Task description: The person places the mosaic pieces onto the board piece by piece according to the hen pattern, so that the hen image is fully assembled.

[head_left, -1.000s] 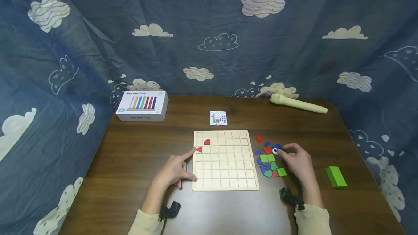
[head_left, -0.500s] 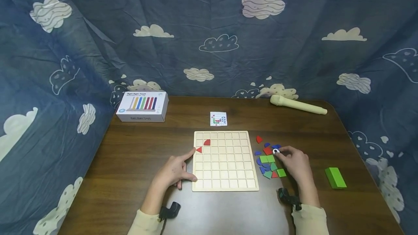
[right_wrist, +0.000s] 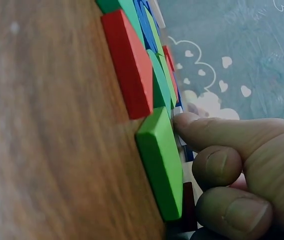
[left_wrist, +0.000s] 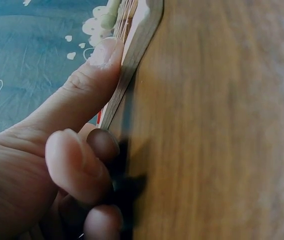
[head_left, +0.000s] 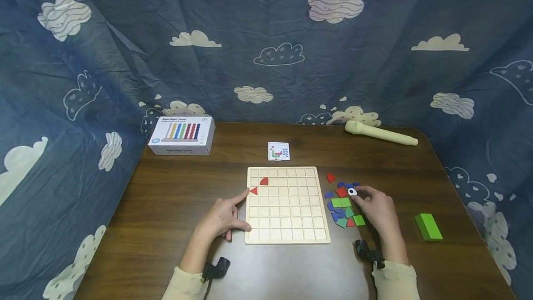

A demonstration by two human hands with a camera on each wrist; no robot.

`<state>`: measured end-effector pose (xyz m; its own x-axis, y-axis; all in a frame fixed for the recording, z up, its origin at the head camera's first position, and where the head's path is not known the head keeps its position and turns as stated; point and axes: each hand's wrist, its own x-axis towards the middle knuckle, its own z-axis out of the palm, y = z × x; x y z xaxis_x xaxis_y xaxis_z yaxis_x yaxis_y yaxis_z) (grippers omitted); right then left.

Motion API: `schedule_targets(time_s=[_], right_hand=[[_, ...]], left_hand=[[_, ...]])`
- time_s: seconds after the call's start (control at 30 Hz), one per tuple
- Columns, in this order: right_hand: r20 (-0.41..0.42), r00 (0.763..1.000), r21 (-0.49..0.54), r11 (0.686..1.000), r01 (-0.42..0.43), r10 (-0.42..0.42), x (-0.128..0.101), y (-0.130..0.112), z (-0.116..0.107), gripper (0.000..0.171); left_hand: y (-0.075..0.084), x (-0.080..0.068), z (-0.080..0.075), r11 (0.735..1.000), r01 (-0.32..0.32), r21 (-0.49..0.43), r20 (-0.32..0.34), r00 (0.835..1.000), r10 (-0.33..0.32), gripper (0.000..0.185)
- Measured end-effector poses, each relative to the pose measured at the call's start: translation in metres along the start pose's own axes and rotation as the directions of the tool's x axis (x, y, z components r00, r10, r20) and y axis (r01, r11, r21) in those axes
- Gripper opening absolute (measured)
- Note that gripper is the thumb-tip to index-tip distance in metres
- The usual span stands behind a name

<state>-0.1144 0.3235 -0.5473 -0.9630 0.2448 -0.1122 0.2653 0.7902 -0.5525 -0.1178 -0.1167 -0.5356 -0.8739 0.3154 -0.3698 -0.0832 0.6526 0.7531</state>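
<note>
A pale wooden grid board [head_left: 285,207] lies mid-table. In it sit a red quarter-circle piece [head_left: 264,181] and a red triangle [head_left: 254,190]. My left hand [head_left: 220,216] steadies the board's left edge, index finger and thumb spread along it, the other fingers folded under. Right of the board, my right hand [head_left: 376,205] pinches a white disc with a dark ring [head_left: 352,192] at the edge of a group of coloured pieces. In the right wrist view the thumb [right_wrist: 189,124] meets a white piece behind a green block [right_wrist: 161,165]; the index fingertip is hidden.
Green squares [head_left: 341,203], a red piece [head_left: 331,178] and several blue pieces crowd beside the board. A pattern card [head_left: 278,151] lies beyond it. Around stand a white box [head_left: 181,135], a cream stick [head_left: 381,134] and a green block [head_left: 428,227].
My right hand has shifted slightly left and down; the white disc has moved slightly right and up, and blue pieces beside it now show apart. My left hand stays on the board.
</note>
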Motion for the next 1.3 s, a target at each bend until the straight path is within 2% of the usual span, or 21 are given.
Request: schedule_targets(time_s=[0.27,0.5,0.73,0.97,1.07,1.3], right_hand=[[-0.018,0.999,-0.026,0.999,0.045,-0.045,0.000,0.000,0.001,0.041],[-0.134,0.972,-0.018,0.982,0.191,-0.191,-0.007,-0.011,-0.006,0.033],[-0.096,0.968,0.024,0.971,0.236,-0.233,-0.015,-0.040,-0.013,0.034],[-0.098,0.918,0.020,0.922,0.387,-0.384,-0.017,-0.076,-0.012,0.027],[-0.079,0.906,0.030,0.907,0.420,-0.417,-0.018,-0.093,-0.010,0.026],[-0.085,0.852,0.039,0.852,0.521,-0.517,-0.017,-0.122,0.005,0.027]], left_hand=[[0.000,0.000,-0.001,1.000,0.001,-0.004,0.003,1.000,-0.001,0.109],[0.001,0.001,-0.001,1.000,-0.003,0.003,-0.002,1.000,0.003,0.108],[0.001,0.000,-0.001,1.000,-0.003,0.005,0.005,1.000,0.003,0.108],[0.000,0.000,-0.002,1.000,-0.013,-0.003,0.009,1.000,0.013,0.108],[0.000,0.001,-0.001,1.000,-0.009,0.000,0.009,1.000,0.009,0.108],[-0.001,0.001,-0.001,1.000,-0.012,-0.004,0.008,1.000,0.012,0.108]])
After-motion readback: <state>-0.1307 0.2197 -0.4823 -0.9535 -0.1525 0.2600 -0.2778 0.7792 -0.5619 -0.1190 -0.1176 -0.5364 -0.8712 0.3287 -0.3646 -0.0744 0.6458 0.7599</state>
